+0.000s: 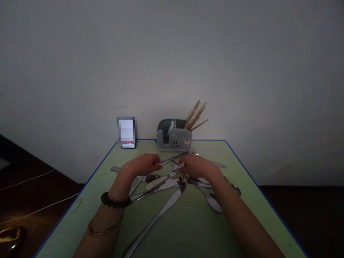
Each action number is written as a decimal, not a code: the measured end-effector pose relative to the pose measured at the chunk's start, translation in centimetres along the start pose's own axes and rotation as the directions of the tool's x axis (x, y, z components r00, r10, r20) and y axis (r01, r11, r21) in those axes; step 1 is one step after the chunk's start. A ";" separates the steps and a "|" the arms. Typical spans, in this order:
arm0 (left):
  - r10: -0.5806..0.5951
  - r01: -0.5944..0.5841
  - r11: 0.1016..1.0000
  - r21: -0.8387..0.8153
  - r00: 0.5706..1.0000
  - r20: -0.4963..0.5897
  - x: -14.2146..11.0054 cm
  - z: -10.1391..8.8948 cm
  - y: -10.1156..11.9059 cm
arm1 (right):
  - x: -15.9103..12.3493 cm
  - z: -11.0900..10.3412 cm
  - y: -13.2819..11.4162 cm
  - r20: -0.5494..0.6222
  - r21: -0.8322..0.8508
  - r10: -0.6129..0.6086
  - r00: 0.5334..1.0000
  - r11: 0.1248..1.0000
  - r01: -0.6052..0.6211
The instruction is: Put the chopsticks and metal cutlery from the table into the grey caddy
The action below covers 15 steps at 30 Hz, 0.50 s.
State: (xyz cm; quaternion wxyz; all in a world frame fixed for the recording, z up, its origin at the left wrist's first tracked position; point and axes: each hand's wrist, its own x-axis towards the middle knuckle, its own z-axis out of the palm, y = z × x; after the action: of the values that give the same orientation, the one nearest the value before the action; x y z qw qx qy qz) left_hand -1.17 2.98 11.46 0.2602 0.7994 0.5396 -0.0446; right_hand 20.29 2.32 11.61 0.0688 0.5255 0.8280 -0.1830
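My left hand [143,165] is closed, thumb and fingers pinching one end of a long, slim metal piece of cutlery [174,157]; its kind is unclear. My right hand [197,166] reaches in from the other side with fingers curled closed over the pile, and what they grip is too dim to make out. Between and below both hands lie a pale-handled utensil [156,183], a spoon [213,203] by my right wrist and a long table knife [161,212] pointing toward me. My right forearm partly covers another spoon [236,189].
A grey cutlery caddy [174,140] holding several wooden chopsticks [195,116] stands against the wall at the table's back. A lit phone [127,132] stands upright left of it. The green table [209,233] has blue edges. White cables [43,207] trail at the left.
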 end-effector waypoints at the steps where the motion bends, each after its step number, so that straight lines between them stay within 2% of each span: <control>1: -0.014 0.014 1.000 -0.007 1.000 0.012 0.2 0.2 0.0 | 0.3 0.3 -0.1 0.001 0.006 -0.015 1.000 1.000 0.015; 4: -0.063 0.061 0.998 0.030 0.996 0.063 0.9 1.0 0.2 | 1.2 1.7 -0.6 0.012 0.039 -0.084 0.996 0.996 0.084; 7: -0.106 0.090 0.988 0.123 0.987 0.124 1.6 1.9 0.4 | 2.2 2.9 -0.6 0.007 0.049 -0.094 0.996 0.994 0.093; 11: -0.051 0.021 0.985 0.171 0.984 0.170 2.3 2.8 0.6 | 3.3 3.7 0.3 -0.010 0.046 -0.118 0.993 0.992 0.119; 15: 0.008 -0.038 0.974 0.224 0.991 0.134 2.5 3.2 0.8 | 3.8 3.9 0.6 -0.028 0.036 -0.124 0.992 0.992 0.125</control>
State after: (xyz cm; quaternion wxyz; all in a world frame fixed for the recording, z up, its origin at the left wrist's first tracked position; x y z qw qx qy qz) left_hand 1.29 3.39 8.11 0.2032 0.8255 0.5032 -0.1553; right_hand 18.83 4.32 6.72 0.0366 0.4764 0.8565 -0.1954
